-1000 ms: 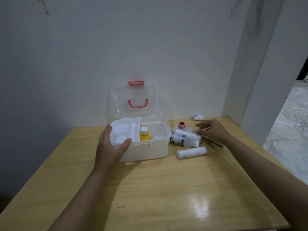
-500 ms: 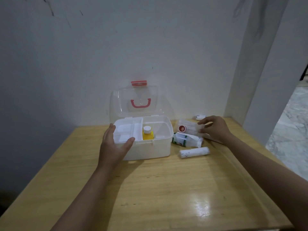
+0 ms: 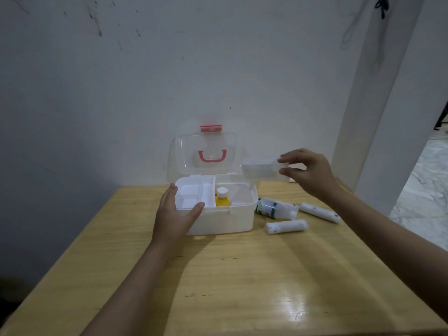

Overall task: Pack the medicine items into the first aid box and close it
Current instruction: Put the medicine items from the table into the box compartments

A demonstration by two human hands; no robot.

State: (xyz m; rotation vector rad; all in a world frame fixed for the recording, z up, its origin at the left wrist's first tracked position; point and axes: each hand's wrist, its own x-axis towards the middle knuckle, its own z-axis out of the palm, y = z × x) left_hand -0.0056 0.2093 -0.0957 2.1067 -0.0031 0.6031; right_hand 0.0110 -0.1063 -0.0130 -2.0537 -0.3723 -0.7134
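Note:
The white first aid box [image 3: 225, 220] stands open on the table, its clear lid [image 3: 206, 154] with a red handle upright against the wall. A yellow bottle [image 3: 222, 198] with a white cap stands inside beside a white divided tray. My left hand [image 3: 175, 214] grips the box's front left corner. My right hand [image 3: 308, 172] holds a clear plastic packet [image 3: 260, 169] in the air above the box's right end. On the table to the right lie a white and green bottle [image 3: 276, 208] and two white bandage rolls [image 3: 286, 226], [image 3: 320, 212].
The wooden table [image 3: 242, 287] stands against a white wall, with a white pillar [image 3: 383, 117] at the back right. The table's right edge drops to a marble floor [image 3: 421, 195].
My right hand has lifted the clear packet off the table and carried it up and left toward the box. A second bandage roll under it is now uncovered. My left hand stays on the box.

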